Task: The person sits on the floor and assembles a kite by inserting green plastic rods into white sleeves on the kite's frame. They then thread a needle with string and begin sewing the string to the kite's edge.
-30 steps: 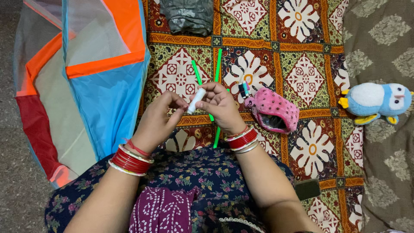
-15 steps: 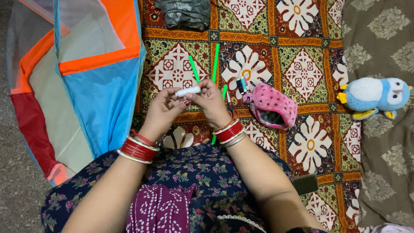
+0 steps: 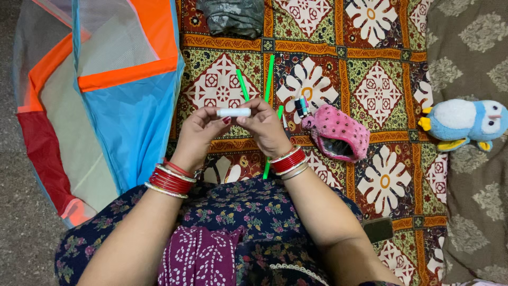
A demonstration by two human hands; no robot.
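At the far left a mesh play tent [image 3: 100, 100] in orange, blue and red lies folded on the floor, its edge overlapping the patterned quilt [image 3: 391, 69]. Next comes the left hand [image 3: 198, 135], its grip closed by fingertips on the left end of a small white tube [image 3: 233, 112], which is held level above the quilt in front of the person's lap; the right hand [image 3: 267, 130] pinches the other end in the same way, so both hands are shut on the one tube. Whether the tube has a cap that is being twisted or pulled cannot be made out at this size — it looks whole and unopened as far as the view shows, so the handling seems to be at its start, with nothing taken apart or set down yet. Behind the hands lie several green sticks [image 3: 270, 74], and just right of them a few small pens or tubes [image 3: 302, 106] rest at the mouth of a pink spotted pouch [image 3: 338, 135], which lies open on the quilt. Far right, a blue and white stuffed penguin [image 3: 463, 122] rests on a grey-brown blanket [image 3: 471, 212]. Against the picture from a second ago, the tube was tilted then and held lower — now it is horizontal and both hands sit higher, farther from the lap.
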